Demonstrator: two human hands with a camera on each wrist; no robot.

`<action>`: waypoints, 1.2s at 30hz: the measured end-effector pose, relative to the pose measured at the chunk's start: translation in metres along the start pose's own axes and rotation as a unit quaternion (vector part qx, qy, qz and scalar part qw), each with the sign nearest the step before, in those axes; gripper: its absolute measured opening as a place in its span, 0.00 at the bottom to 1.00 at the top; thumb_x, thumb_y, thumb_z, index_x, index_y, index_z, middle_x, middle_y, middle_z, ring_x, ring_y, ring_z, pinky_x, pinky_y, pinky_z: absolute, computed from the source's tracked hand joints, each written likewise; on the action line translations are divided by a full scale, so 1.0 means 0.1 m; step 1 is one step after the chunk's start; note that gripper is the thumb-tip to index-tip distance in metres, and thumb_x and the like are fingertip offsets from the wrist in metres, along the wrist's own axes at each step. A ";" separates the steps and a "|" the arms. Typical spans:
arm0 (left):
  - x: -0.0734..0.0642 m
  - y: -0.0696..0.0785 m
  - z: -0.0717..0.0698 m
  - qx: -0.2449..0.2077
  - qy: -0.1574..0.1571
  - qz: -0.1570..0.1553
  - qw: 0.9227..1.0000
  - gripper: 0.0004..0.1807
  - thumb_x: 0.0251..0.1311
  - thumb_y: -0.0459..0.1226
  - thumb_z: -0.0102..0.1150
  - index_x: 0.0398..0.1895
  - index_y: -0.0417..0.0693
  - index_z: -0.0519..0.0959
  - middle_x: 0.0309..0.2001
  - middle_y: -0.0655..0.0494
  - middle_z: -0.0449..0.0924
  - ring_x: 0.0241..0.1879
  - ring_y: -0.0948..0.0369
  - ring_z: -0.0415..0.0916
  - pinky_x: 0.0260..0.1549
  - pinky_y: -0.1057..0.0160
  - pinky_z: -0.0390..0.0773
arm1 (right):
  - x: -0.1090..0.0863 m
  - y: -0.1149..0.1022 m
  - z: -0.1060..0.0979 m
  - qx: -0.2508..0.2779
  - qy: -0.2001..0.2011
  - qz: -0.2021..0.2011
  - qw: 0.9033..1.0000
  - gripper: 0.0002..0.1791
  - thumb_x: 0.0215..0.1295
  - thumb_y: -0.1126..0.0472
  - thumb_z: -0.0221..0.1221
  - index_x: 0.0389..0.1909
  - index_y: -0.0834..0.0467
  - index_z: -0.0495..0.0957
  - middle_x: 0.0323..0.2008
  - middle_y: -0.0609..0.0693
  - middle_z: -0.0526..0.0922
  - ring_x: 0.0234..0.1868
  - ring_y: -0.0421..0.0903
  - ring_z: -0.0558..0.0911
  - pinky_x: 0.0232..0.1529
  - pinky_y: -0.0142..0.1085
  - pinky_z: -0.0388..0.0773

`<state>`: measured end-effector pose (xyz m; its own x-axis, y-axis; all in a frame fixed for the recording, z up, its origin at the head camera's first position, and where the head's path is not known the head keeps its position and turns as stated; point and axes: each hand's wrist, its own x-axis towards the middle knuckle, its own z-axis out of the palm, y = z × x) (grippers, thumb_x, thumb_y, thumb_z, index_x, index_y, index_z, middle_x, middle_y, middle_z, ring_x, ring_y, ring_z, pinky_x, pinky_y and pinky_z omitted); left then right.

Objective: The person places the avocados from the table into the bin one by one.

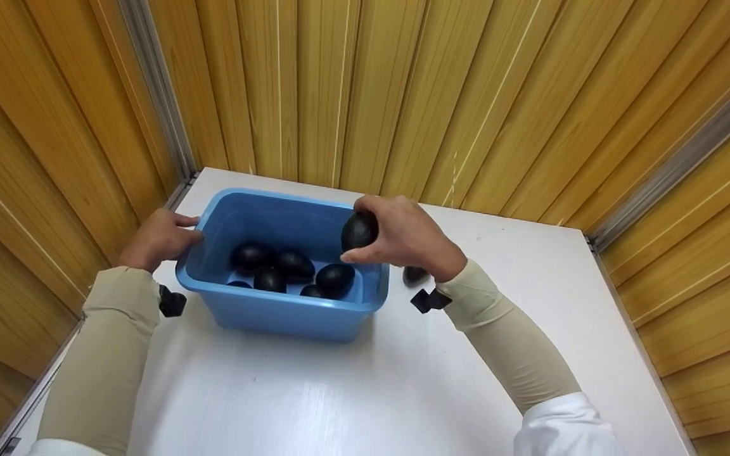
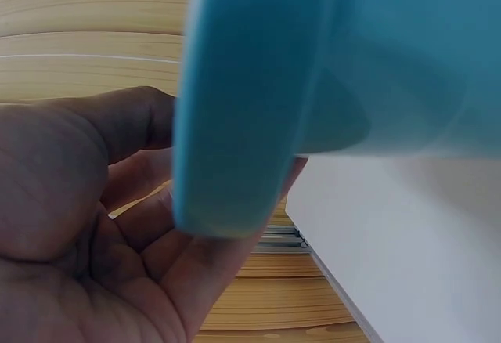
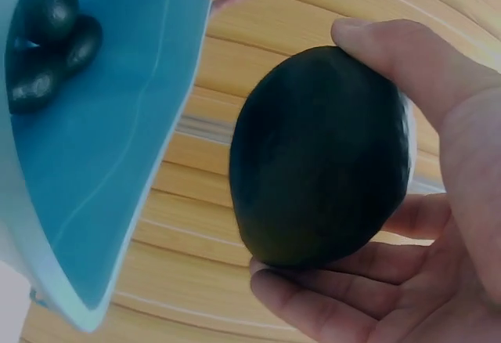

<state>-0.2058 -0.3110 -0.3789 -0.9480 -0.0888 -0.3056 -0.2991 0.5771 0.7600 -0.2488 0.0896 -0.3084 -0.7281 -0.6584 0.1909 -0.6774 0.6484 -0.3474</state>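
Note:
A blue plastic bin (image 1: 289,320) stands on the white table with several dark avocados (image 1: 293,265) lying in it. My left hand (image 1: 161,239) grips the bin's left rim; in the left wrist view its thumb and fingers lie about the rim (image 2: 243,108). Over the bin's right end, my right hand (image 1: 406,233) holds another dark avocado (image 1: 359,230) between thumb and fingers. The right wrist view shows this held avocado (image 3: 317,159) up close, beside the bin's wall (image 3: 117,116). Partly hidden under the right wrist, one more avocado (image 1: 414,276) rests on the table.
Wood-patterned panels (image 1: 377,95) enclose the white table (image 1: 314,399) at the back and both sides. Metal posts (image 1: 159,82) stand at the back corners. Each wrist carries a small black mount (image 1: 429,300).

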 end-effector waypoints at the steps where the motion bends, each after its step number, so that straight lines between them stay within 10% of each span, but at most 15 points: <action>1: 0.00 0.00 0.01 -0.001 -0.002 -0.002 1.000 0.33 0.74 0.37 0.52 0.77 0.31 0.60 0.72 0.24 0.66 0.65 0.29 0.75 0.59 0.36 0.78 | 0.01 -0.01 0.03 -0.009 -0.007 -0.003 1.000 0.37 0.48 0.37 0.77 0.54 0.53 0.81 0.38 0.47 0.86 0.37 0.46 0.82 0.35 0.37 0.80; 17: 0.00 0.01 0.04 0.004 -0.001 0.010 1.000 0.33 0.74 0.39 0.53 0.76 0.32 0.62 0.71 0.24 0.68 0.63 0.29 0.76 0.57 0.37 0.80 | -0.05 0.04 0.41 -0.105 -0.116 0.018 0.988 0.30 0.60 0.32 0.69 0.31 0.58 0.79 0.20 0.43 0.64 0.23 0.41 0.68 0.25 0.35 0.61; 21: 0.00 0.01 0.03 0.005 -0.003 0.011 1.000 0.33 0.75 0.39 0.52 0.77 0.32 0.61 0.71 0.24 0.68 0.62 0.29 0.77 0.57 0.37 0.81 | -0.06 0.19 0.40 -0.080 -0.090 0.028 0.992 0.27 0.69 0.39 0.64 0.47 0.60 0.85 0.34 0.50 0.85 0.37 0.47 0.84 0.39 0.40 0.82; 29: 0.01 -0.01 0.04 0.011 0.006 0.020 1.000 0.31 0.78 0.41 0.49 0.77 0.32 0.62 0.70 0.25 0.69 0.62 0.32 0.79 0.58 0.37 0.81 | -0.06 1.13 0.45 0.002 0.003 0.147 0.989 0.32 0.69 0.48 0.64 0.69 0.63 0.75 0.67 0.61 0.80 0.70 0.60 0.78 0.73 0.56 0.74; 36: 0.01 -0.01 0.04 0.006 0.006 0.010 1.000 0.31 0.79 0.41 0.48 0.77 0.32 0.62 0.70 0.24 0.69 0.62 0.32 0.79 0.58 0.37 0.81 | -0.25 1.91 0.84 0.057 -0.075 0.232 0.968 0.48 0.64 0.49 0.70 0.79 0.62 0.60 0.78 0.63 0.65 0.81 0.63 0.63 0.81 0.57 0.61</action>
<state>-0.2062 -0.3085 -0.3818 -0.9547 -0.0869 -0.2845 -0.2796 0.5884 0.7587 -0.3507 0.1978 -0.4561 -0.9223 -0.3594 -0.1423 -0.2587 0.8473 -0.4639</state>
